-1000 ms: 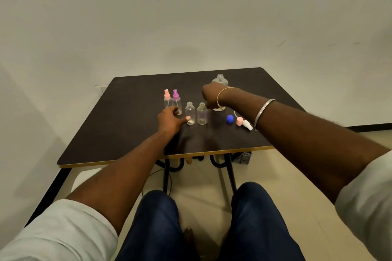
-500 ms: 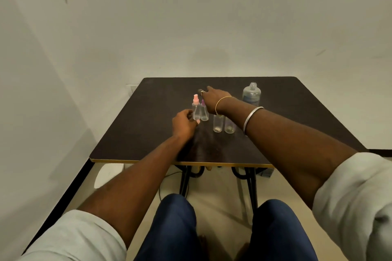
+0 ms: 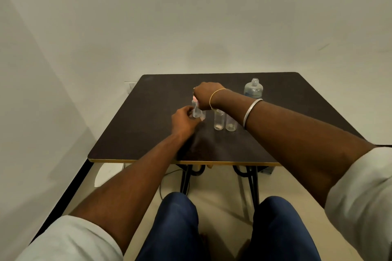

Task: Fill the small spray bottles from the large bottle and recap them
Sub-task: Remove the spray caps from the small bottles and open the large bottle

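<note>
- Dark brown square table (image 3: 148,133) stands against a white wall.
- Small clear plastic spray bottle (image 3: 196,111) stands upright left of the table's centre. The left hand (image 3: 183,121) grips its body, fingers and thumb curled round it.
- Right hand (image 3: 206,96) sits over its pink spray cap (image 3: 194,99) with fingers curled down; whether they pinch it cannot be told.
- Two uncapped small clear bottles (image 3: 219,119) stand just to its right.
- Large clear uncapped bottle (image 3: 253,90) stands farther back and to the right.

My left hand (image 3: 184,121) holds a small clear plastic spray bottle with pink cap (image 3: 195,110) on the dark brown table (image 3: 137,133). My right hand (image 3: 206,95) curls over its top, the grip hidden. Two uncapped small clear bottles (image 3: 219,119) stand just beside.
</note>
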